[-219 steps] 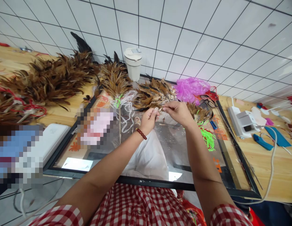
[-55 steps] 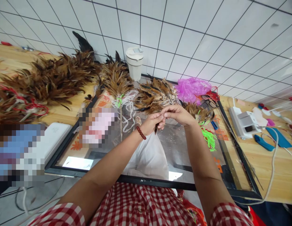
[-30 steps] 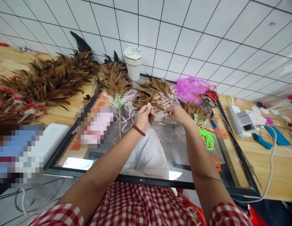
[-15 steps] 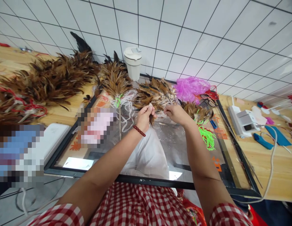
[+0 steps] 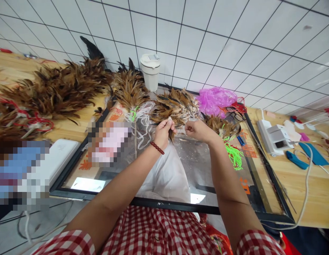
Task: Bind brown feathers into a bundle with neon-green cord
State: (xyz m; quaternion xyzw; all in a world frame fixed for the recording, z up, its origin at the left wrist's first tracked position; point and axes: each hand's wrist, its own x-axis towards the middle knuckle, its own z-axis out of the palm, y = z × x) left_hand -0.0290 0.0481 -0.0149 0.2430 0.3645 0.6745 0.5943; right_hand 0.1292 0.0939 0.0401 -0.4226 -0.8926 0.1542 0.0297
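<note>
My left hand (image 5: 163,130), with a dark red bead bracelet on the wrist, is closed in a pinch over the glass-topped frame. Brown feathers (image 5: 171,136) hang below its fingers, pale ends up by the thumb. To its right, apart from it, my right hand (image 5: 197,131) is curled closed; what it pinches, if anything, is too small to make out. Just behind both hands lies a loose pile of brown feathers (image 5: 177,106). A feather duster head (image 5: 130,88), bound with green string onto a thin stick, rests to the left of the pile.
A white lidded cup (image 5: 150,72) stands by the tiled wall. Pink plastic (image 5: 216,101) and bright green strings (image 5: 233,154) lie on the right. More feather bundles (image 5: 61,88) cover the table's left. A power strip (image 5: 269,136) with a cable sits at right.
My right hand has dropped slightly toward me, still closed. The left hand holds its place with the feathers.
</note>
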